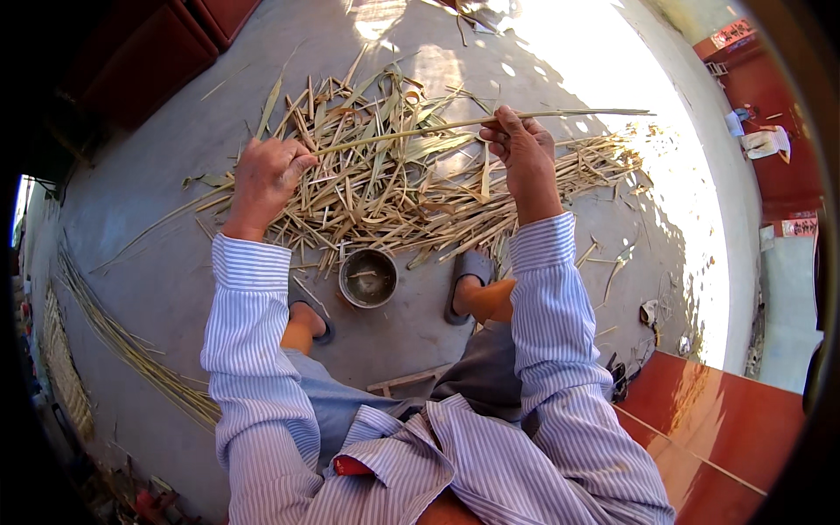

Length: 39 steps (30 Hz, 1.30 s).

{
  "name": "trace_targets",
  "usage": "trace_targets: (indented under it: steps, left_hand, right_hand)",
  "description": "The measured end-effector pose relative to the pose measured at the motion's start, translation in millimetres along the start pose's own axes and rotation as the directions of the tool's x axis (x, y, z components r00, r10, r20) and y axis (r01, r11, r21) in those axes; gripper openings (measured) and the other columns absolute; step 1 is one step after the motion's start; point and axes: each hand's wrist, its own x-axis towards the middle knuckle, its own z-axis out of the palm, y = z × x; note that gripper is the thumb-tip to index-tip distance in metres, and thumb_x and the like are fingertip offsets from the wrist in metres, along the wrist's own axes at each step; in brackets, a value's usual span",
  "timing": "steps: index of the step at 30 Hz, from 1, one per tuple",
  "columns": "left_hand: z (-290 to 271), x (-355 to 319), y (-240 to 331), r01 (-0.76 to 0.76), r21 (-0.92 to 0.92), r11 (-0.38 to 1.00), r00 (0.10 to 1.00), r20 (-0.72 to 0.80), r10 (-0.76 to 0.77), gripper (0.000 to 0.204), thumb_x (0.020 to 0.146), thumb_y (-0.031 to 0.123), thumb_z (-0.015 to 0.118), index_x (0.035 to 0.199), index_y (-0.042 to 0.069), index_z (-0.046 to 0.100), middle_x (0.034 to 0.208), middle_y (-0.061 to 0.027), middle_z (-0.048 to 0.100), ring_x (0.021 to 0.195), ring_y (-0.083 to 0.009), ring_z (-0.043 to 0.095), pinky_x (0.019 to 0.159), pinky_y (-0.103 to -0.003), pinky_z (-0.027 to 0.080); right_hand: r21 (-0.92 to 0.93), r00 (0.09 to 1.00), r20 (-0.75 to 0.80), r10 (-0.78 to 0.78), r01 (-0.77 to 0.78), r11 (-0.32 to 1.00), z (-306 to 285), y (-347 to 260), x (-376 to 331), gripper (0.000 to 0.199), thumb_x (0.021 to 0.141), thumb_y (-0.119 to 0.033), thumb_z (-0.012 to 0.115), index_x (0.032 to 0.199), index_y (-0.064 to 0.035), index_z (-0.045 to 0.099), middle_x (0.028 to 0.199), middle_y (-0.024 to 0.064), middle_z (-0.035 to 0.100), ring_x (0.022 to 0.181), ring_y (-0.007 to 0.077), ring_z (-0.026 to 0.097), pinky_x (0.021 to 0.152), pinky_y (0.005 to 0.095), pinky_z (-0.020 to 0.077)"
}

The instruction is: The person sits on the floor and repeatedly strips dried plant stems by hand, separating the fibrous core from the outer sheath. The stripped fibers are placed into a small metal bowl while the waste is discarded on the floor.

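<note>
Left hand (265, 178) and right hand (522, 150) both grip one long stalk (420, 129) over husk pile (411, 179). Metal bowl (368, 277) at pile's 6 o'clock.

Metal bowl (367, 277), wooden stool (409, 380)

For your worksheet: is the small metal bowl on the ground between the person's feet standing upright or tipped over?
Upright. The metal bowl shows its whole round rim and inside from above, resting on the concrete floor beside the pile of dry stalks.

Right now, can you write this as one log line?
left hand: grips stalk | right hand: grips same stalk | below: husk pile, metal bowl
</note>
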Motion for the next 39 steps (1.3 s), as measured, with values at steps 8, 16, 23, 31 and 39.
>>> trace_targets:
  steps: [8,16,23,31,39]
  left_hand:
    - [24,-2,16,0.077,-0.256,0.964,0.997,0.045,-0.068,0.024,0.078,0.030,0.073,0.084,0.008,0.068,0.075,-0.0065,0.066,0.076,-0.0248,0.062,0.073,-0.037,0.041]
    - [34,23,51,0.143,-0.442,0.885,0.988,0.010,-0.155,0.019,0.082,0.023,0.073,0.085,0.005,0.069,0.068,-0.0082,0.064,0.058,-0.0198,0.058,0.058,-0.033,0.044]
    - [18,10,29,0.276,-0.543,0.793,0.961,0.142,-0.237,0.019,0.083,0.022,0.072,0.084,0.004,0.069,0.065,-0.0071,0.062,0.056,-0.0130,0.058,0.054,-0.029,0.045]
    - [53,7,58,-0.109,-0.283,0.953,0.922,-0.387,-0.010,0.016,0.079,0.026,0.072,0.077,0.010,0.069,0.069,-0.0043,0.064,0.066,-0.0234,0.061,0.065,-0.039,0.041]
    - [61,19,60,-0.045,-0.563,0.825,0.934,-0.317,-0.166,0.012,0.075,0.022,0.076,0.076,0.010,0.074,0.069,-0.0056,0.067,0.065,-0.0221,0.062,0.068,-0.036,0.044]
  right_hand:
    - [0.030,0.982,0.187,0.006,-0.012,0.999,24,8,-18,0.023,0.095,-0.023,0.063,0.101,-0.0011,0.060,0.094,0.0098,0.069,0.082,0.0147,0.069,0.067,0.0213,0.0543]
    - [0.079,0.914,0.404,-0.023,-0.010,0.997,39,8,-28,0.023,0.093,-0.012,0.062,0.113,-0.0007,0.060,0.099,0.0114,0.069,0.091,0.0190,0.068,0.077,0.0284,0.0570]
    - [0.072,0.903,0.424,-0.075,0.050,0.996,40,13,-16,0.020,0.096,-0.012,0.058,0.111,0.0001,0.060,0.103,0.0139,0.068,0.095,0.0230,0.068,0.078,0.0295,0.0573]
    - [0.056,0.950,0.293,-0.105,0.093,0.994,55,16,-44,0.019,0.096,-0.015,0.054,0.111,-0.0020,0.057,0.101,0.0148,0.069,0.094,0.0228,0.069,0.072,0.0261,0.0566]
    - [0.053,0.967,0.236,-0.100,0.090,0.995,57,20,-37,0.018,0.095,-0.013,0.054,0.105,0.0008,0.058,0.099,0.0157,0.069,0.088,0.0235,0.070,0.072,0.0277,0.0569]
